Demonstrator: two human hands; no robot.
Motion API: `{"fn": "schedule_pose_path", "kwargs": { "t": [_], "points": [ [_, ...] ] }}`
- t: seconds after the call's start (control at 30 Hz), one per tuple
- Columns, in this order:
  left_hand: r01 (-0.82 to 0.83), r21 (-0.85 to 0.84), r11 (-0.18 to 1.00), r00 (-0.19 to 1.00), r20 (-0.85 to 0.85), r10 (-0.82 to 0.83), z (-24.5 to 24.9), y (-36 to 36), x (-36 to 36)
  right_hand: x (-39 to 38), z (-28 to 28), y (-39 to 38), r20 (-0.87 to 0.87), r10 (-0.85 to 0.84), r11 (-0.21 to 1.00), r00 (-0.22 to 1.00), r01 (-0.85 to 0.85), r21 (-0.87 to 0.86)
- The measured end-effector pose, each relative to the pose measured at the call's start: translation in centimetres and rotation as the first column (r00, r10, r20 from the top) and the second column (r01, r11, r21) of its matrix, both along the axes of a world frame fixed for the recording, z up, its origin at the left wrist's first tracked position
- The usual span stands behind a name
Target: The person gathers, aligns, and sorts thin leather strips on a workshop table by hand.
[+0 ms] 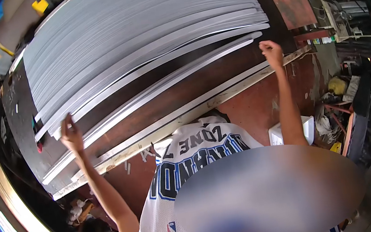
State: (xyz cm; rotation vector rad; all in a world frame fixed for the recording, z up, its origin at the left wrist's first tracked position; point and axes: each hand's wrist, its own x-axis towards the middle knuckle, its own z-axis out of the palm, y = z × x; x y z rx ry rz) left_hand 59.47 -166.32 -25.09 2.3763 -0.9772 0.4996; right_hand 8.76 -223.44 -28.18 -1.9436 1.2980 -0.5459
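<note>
A broad stack of long, thin grey-white strips (144, 31) lies flat on a dark table. Apart from it, nearer my body, lie a few loose strips (158, 91), running slantwise. My left hand (71, 134) is over the left ends of the stack's front strips, its fingers bent and slightly apart; I see nothing held in it. Just off the right ends of the loose strips, my right hand (272, 52) is raised with its fingers curled together. Nothing shows between them, and a small gap separates it from the strip ends.
A pale strip lies along the table's light front edge (220, 92). Scraps and a small red item (40, 146) are at the left. A reddish board (291, 2) stands right of the stack, a white container (309, 128) below on the right. A blurred oval covers the lower middle.
</note>
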Motion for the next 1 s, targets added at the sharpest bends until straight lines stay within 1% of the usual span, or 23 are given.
{"fn": "schedule_pose_path", "kwargs": {
  "t": [0.03,0.07,0.1,0.13,0.17,0.2,0.27,0.3,0.37,0.4,0.43,0.5,0.53,0.57,0.6,0.63,0.67,0.73,0.77,0.87,0.93,1.0],
  "points": [
    [0.050,-0.016,0.999,0.999,0.006,-0.050,-1.5,-2.2,-1.8,-0.6,-2.1,0.2,-0.005,0.039,0.994,0.999,-0.040,-0.099],
    [0.128,0.025,0.991,0.988,0.078,-0.130,-1.8,-5.0,-4.2,-0.8,-3.5,0.6,0.041,0.045,0.991,0.998,-0.039,-0.129],
    [0.168,-0.055,0.984,0.985,-0.026,-0.170,-2.3,-6.2,-4.5,2.5,-2.8,3.5,0.025,-0.010,0.996,1.000,0.012,-0.087],
    [0.302,0.000,0.953,0.953,0.020,-0.302,-2.7,-8.2,-5.9,3.6,-3.3,4.7,0.052,-0.037,0.992,0.998,0.043,-0.122],
    [0.331,0.014,0.944,0.944,0.013,-0.331,-4.0,-9.9,-7.4,5.0,-3.2,6.0,0.084,-0.049,0.987,0.995,0.062,-0.151],
    [0.374,-0.060,0.926,0.922,-0.086,-0.378,-3.5,-12.4,-9.5,6.4,-3.0,6.9,0.118,-0.056,0.980,0.991,0.077,-0.181],
    [0.477,-0.078,0.875,0.870,-0.094,-0.483,-4.3,-16.1,-12.1,8.7,-4.0,7.9,0.117,-0.053,0.970,0.992,0.079,-0.230],
    [0.516,-0.054,0.855,0.850,-0.089,-0.519,-4.6,-17.4,-12.9,9.9,-4.3,8.5,0.086,-0.049,0.962,0.995,0.070,-0.264],
    [0.568,-0.035,0.822,0.817,-0.098,-0.569,-3.4,-21.8,-16.4,10.0,-4.3,7.6,0.071,-0.012,0.959,0.997,0.031,-0.282],
    [0.575,0.007,0.818,0.816,-0.086,-0.572,-2.3,-27.3,-22.0,6.0,-3.7,3.7,0.090,0.013,0.957,0.996,0.014,-0.291],
    [0.564,0.024,0.825,0.824,-0.089,-0.560,-2.6,-29.1,-23.5,5.3,-3.8,3.3,0.099,0.012,0.962,0.995,0.016,-0.271],
    [0.555,0.055,0.830,0.830,-0.101,-0.548,-3.1,-31.0,-25.0,4.5,-3.7,3.0,0.304,0.022,0.998,0.952,-0.003,-0.065],
    [0.539,0.054,0.840,0.841,-0.084,-0.534,-3.2,-31.6,-25.4,4.0,-3.1,3.1,0.307,0.021,0.999,0.952,-0.005,-0.052],
    [0.513,0.048,0.857,0.858,-0.060,-0.510,-3.0,-30.8,-24.1,5.3,-2.0,4.3,0.269,0.059,0.998,0.961,-0.047,-0.052],
    [0.506,0.060,0.860,0.862,-0.062,-0.503,-3.0,-31.2,-24.8,4.5,-1.7,4.2,0.230,0.090,0.996,0.969,-0.081,-0.046],
    [0.481,0.064,0.874,0.877,-0.048,-0.479,-3.2,-31.6,-25.4,3.6,-2.2,3.6,0.226,0.151,0.987,0.962,-0.135,-0.087],
    [0.455,0.067,0.888,0.891,-0.032,-0.454,-3.4,-31.9,-25.8,2.9,-2.2,3.2,0.233,0.158,0.986,0.959,-0.142,-0.082],
    [0.455,0.068,0.888,0.891,-0.026,-0.454,-3.7,-31.7,-26.0,2.2,-2.1,2.9,0.203,0.223,0.968,0.953,-0.191,-0.165],
    [0.463,0.060,0.884,0.886,-0.021,-0.462,-3.9,-31.6,-25.9,2.2,-2.4,2.7,0.224,0.240,0.962,0.945,-0.199,-0.189],
    [0.414,0.090,0.906,0.910,-0.050,-0.411,-3.3,-31.1,-25.9,3.0,-2.3,2.4,0.256,0.242,0.957,0.936,-0.188,-0.219],
    [0.389,0.101,0.916,0.921,-0.060,-0.384,-3.6,-30.9,-25.9,3.7,-2.6,2.4,0.262,0.235,0.961,0.936,-0.182,-0.209],
    [0.316,0.119,0.941,0.948,-0.068,-0.310,-3.7,-30.6,-25.7,4.7,-2.9,2.4,0.270,0.232,0.962,0.934,-0.180,-0.203]
  ]
}}
